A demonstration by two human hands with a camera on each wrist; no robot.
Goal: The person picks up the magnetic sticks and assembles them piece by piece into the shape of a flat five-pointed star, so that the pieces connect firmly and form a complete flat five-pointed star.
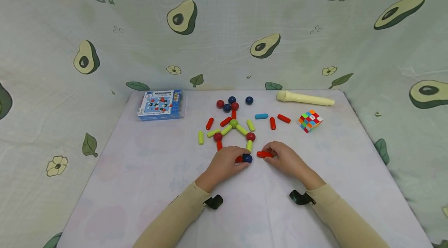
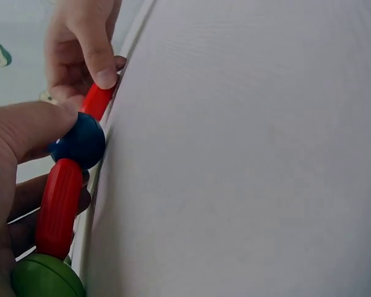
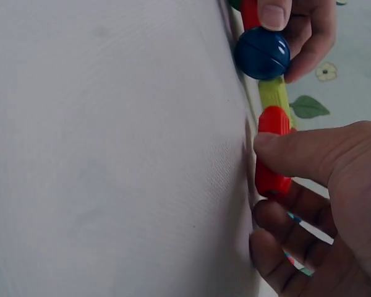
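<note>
A ring of balls and rods lies mid-table, with a light green ball [image 1: 233,123] at its far point and red balls [image 1: 250,136] at the sides. My left hand [image 1: 224,162] grips its near dark blue ball [image 1: 247,158], thumb on top in the left wrist view. From that ball a red rod [image 2: 57,210] runs to a green ball [image 2: 46,277], which the hand covers in the head view. Just to the right, my right hand [image 1: 285,159] pinches a loose red rod [image 3: 273,154] between thumb and fingers. A small gap separates this rod from the blue ball.
Loose red, yellow-green and blue rods [image 1: 261,116] lie around the ring. Spare blue balls [image 1: 249,100] and a red ball [image 1: 220,103] sit behind it. A boxed set [image 1: 160,105] is back left; a puzzle cube [image 1: 310,120] and cream toy microphone [image 1: 306,98] are right.
</note>
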